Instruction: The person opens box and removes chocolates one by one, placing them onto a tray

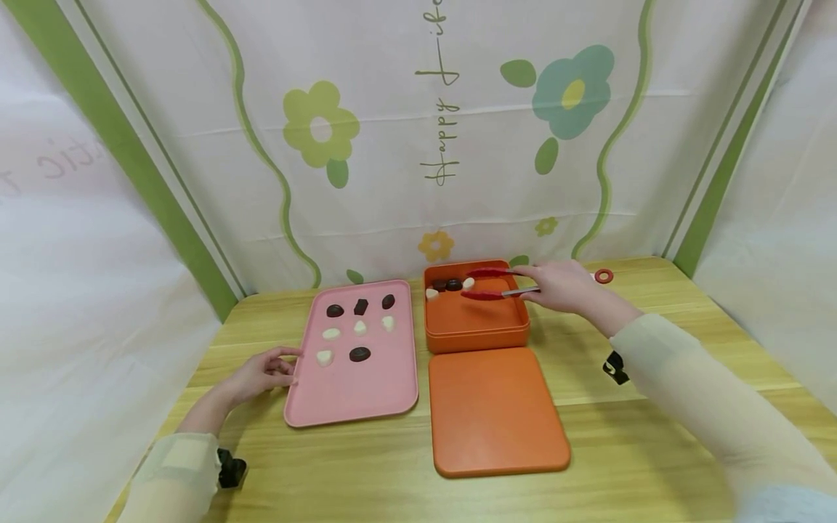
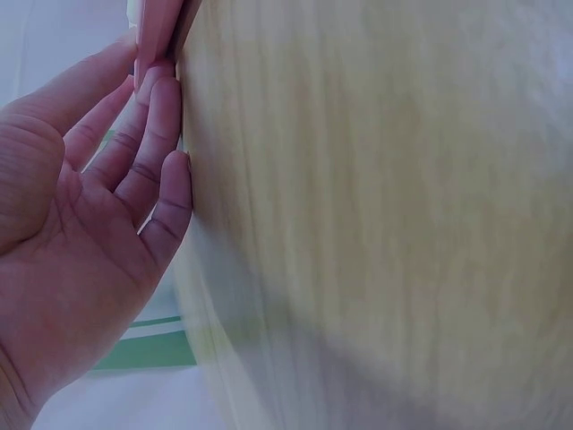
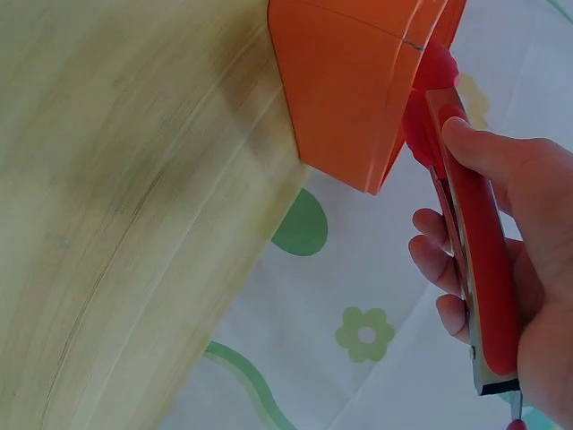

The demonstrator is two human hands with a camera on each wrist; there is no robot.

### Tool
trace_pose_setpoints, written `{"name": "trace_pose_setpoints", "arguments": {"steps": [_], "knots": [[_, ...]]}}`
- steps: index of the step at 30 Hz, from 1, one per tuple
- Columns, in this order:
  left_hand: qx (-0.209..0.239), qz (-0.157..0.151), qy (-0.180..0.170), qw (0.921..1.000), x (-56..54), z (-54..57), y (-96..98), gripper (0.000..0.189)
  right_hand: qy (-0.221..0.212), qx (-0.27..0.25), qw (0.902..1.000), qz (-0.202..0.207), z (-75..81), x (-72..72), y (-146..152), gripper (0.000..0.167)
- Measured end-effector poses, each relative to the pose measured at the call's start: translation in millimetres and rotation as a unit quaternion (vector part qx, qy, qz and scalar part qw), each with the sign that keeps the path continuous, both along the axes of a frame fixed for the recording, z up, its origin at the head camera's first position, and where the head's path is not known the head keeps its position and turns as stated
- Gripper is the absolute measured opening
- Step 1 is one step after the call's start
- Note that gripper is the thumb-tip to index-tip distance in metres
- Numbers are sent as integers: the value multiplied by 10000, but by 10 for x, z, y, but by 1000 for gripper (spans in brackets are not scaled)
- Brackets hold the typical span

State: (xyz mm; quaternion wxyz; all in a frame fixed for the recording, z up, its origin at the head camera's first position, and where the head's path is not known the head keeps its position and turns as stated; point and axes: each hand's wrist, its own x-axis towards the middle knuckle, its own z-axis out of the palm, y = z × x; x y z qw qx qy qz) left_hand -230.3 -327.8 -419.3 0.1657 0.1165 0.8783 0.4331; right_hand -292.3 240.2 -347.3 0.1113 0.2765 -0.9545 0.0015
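My right hand [image 1: 561,285] grips red-tipped tongs [image 3: 483,260], thumb on one arm and fingers round the other. Their tips stand apart inside the orange box [image 1: 477,340], close to a white chocolate [image 1: 468,283]. Beside that piece lie dark chocolates [image 1: 454,285] and another white one [image 1: 432,294] along the box's far left part. With my left hand [image 1: 261,374] I hold the left edge of the pink tray [image 1: 353,399], the rim between thumb and fingers in the left wrist view. Several dark and white chocolates [image 1: 360,354] sit in rows on the tray.
An orange lid [image 1: 498,410] lies flat in front of the box, to the right of the tray. The wooden table [image 1: 628,450] ends at a printed cloth backdrop [image 1: 392,203], which rises right behind the box and tray. More cloth hangs at both sides.
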Motion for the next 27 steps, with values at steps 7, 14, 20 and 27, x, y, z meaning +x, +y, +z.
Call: {"name": "trace_pose_setpoints", "arguments": {"steps": [7,14,20,27], "knots": [[19,-35,-4,10000,-16,-25,-22,56,-178,165,9997,-89,-21,-129,-65,48],[-12,-71,12,10000,-11,-6,-12,56,-195,323,9991,-178,-63,-214,-89,48],[-144,-50,25,9999,-23,-9,-21,55,-308,364,9985,-263,-66,-239,-123,47],[5,-63,51,10000,-7,2,-7,55,-403,389,9980,-291,-45,-244,-152,45]]}}
